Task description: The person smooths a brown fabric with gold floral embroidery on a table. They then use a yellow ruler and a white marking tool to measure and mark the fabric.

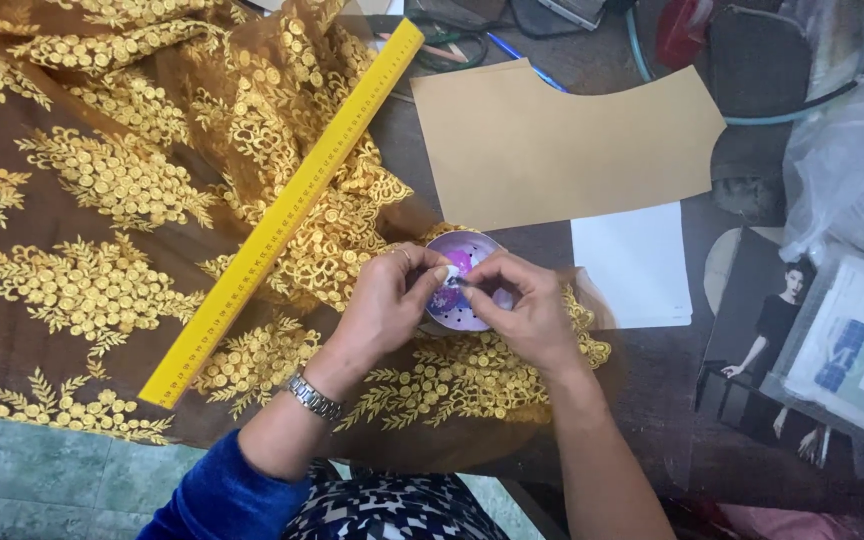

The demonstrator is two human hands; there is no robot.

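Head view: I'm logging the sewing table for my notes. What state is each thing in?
Round tin: open, both hands over it.
Left hand: fingertips pinched at the tin.
Right hand: fingertips pinched at the tin.
Yellow ruler: flat, diagonal on the fabric.
Embroidered fabric: spread, bunched near the ruler's top.
Tan paper pattern: flat.

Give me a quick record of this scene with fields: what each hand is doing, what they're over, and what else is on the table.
left hand: fingertips pinching something small over the tin; a watch on the wrist
right hand: fingertips meeting the left's over the tin
tin: small, round, purple inside, partly hidden by both hands
what is pinched: too small to tell
fabric: brown sheer with gold embroidery, under the hands
ruler: yellow, lying diagonally on the fabric
pattern: tan paper piece, beyond the tin
white paper: beside the right hand
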